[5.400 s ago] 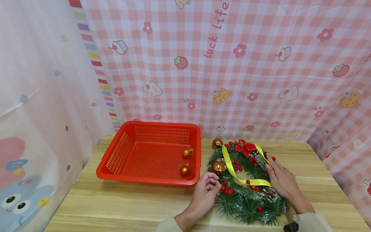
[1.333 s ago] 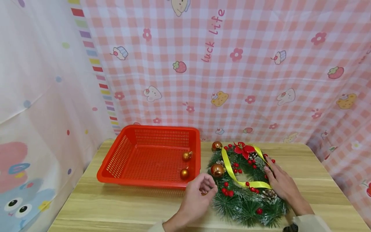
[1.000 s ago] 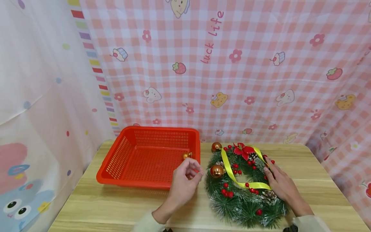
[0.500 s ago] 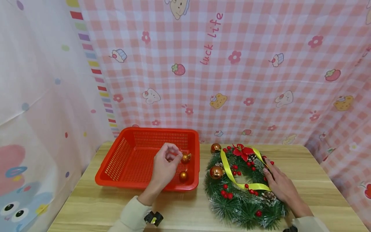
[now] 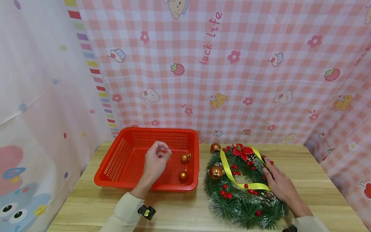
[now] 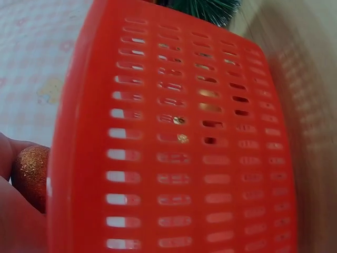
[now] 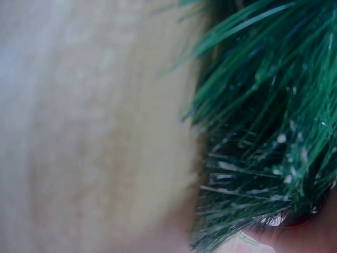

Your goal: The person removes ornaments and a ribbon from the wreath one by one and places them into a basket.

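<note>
My left hand (image 5: 156, 160) is over the red plastic basket (image 5: 99, 175), fingers curled. The left wrist view shows a glittery copper Christmas bauble (image 6: 31, 174) held between its fingers; the head view mostly hides it behind the hand. Two more baubles lie in the basket's right side: a glittery gold one (image 5: 185, 158) and a smooth gold one (image 5: 183, 176). My right hand (image 5: 280, 184) rests with extended fingers on the right side of a green Christmas wreath (image 5: 229, 206). A yellow ribbon (image 5: 253, 186), red berries, pinecones and a red flower (image 5: 242, 151) decorate the wreath.
Two shiny copper baubles, one upper (image 5: 215, 148) and one lower (image 5: 215, 172), sit on the wreath's left side. Basket and wreath stand side by side on a wooden table (image 5: 87, 209). A pink checked curtain (image 5: 179, 90) hangs behind.
My left hand has left the wreath's left edge and moved leftward over the basket, uncovering the two baubles there. The right hand stays on the wreath.
</note>
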`<state>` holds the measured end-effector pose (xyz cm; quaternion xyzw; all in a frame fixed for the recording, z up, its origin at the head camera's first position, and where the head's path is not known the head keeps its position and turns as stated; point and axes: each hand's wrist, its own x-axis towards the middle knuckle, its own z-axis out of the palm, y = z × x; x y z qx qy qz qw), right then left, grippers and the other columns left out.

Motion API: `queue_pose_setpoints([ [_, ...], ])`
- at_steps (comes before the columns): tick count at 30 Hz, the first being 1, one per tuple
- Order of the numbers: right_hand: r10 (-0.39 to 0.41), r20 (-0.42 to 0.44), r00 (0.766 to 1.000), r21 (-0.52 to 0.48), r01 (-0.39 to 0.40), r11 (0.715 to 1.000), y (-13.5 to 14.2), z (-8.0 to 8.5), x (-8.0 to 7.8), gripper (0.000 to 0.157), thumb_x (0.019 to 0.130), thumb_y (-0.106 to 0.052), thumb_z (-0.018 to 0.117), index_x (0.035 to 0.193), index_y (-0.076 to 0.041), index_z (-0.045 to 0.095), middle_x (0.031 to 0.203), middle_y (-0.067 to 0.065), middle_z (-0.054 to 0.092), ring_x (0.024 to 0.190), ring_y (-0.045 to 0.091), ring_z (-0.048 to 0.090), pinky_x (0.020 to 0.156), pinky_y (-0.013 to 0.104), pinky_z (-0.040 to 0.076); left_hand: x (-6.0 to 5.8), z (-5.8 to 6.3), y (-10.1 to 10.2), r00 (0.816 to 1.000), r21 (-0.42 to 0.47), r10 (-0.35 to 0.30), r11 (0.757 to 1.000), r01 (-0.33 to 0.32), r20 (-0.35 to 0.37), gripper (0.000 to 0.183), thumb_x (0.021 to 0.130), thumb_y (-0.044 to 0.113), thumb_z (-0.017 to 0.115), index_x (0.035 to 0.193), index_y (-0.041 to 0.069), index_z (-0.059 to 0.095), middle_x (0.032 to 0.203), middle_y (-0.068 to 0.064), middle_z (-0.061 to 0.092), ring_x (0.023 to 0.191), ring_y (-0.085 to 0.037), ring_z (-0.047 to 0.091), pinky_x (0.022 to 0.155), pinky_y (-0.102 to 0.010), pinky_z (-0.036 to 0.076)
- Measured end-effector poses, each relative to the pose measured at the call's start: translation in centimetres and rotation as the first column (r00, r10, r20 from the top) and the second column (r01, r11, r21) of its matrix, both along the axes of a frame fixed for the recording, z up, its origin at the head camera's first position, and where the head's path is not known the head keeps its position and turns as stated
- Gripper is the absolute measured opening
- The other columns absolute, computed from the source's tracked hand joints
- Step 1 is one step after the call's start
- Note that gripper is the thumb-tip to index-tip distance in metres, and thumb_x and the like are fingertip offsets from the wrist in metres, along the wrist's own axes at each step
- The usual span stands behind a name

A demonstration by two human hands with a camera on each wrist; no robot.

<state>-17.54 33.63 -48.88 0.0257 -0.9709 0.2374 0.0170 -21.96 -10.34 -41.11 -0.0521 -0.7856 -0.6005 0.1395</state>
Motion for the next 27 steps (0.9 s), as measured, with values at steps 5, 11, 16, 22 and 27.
queue_pose_setpoints([
  [5, 0.001, -0.007, 1.0, -0.004, -0.001, 1.0, 0.0, 0.1, 0.1, 0.062, 0.108, -0.047, 0.024, 0.161, -0.018, 0.008, 0.153, 0.035, 0.027, 0.13, 0.061, 0.034, 0.096, 0.074, 0.032, 0.0, -0.2, -0.4, 1.0, -0.015, -0.009, 1.0, 0.009, 0.028, 0.013, 0.089, 0.001, 0.068, 0.097, 0.008, 0.059, 0.094, -0.01, 0.065, 0.063, -0.016, 0.061, 0.053, -0.025, 0.047],
  [11, -0.003, 0.007, 1.0, -0.005, 0.003, 1.0, 0.0, 0.1, 0.0, 0.063, 0.107, -0.048, 0.023, 0.161, -0.019, 0.007, 0.153, 0.035, 0.027, 0.13, 0.061, 0.033, 0.096, 0.074, 0.032, -0.1, -0.3, -0.5, 1.0, -0.047, 0.003, 0.999, -0.002, 0.014, 0.014, 0.089, 0.001, 0.069, 0.095, 0.009, 0.06, 0.092, -0.007, 0.066, 0.07, -0.017, 0.062, 0.058, -0.025, 0.049],
  [16, -0.002, 0.005, 1.0, -0.006, 0.002, 1.0, 0.0, 0.1, 0.0, 0.063, 0.107, -0.048, 0.023, 0.161, -0.019, 0.007, 0.153, 0.035, 0.028, 0.13, 0.061, 0.034, 0.096, 0.073, 0.032, -0.1, -0.4, -0.5, 0.999, -0.113, 0.026, 0.993, -0.024, 0.018, 0.017, 0.088, 0.002, 0.071, 0.099, 0.009, 0.06, 0.094, -0.006, 0.068, 0.071, -0.013, 0.056, 0.061, -0.023, 0.046],
  [22, 0.0, -0.008, 1.0, -0.009, 0.0, 1.0, 0.0, 0.0, 0.0, 0.062, 0.108, -0.046, 0.024, 0.161, -0.018, 0.008, 0.152, 0.036, 0.029, 0.129, 0.061, 0.035, 0.096, 0.073, 0.032, 0.1, -0.6, -0.2, 0.999, -0.129, -0.011, 0.991, 0.016, 0.042, 0.02, 0.089, 0.004, 0.071, 0.103, 0.01, 0.059, 0.096, -0.006, 0.067, 0.075, -0.016, 0.057, 0.061, -0.024, 0.044],
  [27, 0.0, -0.019, 1.0, -0.012, -0.001, 1.0, 0.0, 0.0, 0.1, 0.062, 0.108, -0.046, 0.024, 0.161, -0.018, 0.008, 0.152, 0.036, 0.029, 0.129, 0.061, 0.035, 0.096, 0.073, 0.032, 0.7, -0.8, 0.6, 0.995, -0.141, -0.09, 0.985, 0.095, 0.04, 0.022, 0.091, 0.004, 0.069, 0.109, 0.012, 0.059, 0.095, -0.005, 0.068, 0.084, -0.017, 0.062, 0.07, -0.029, 0.049],
])
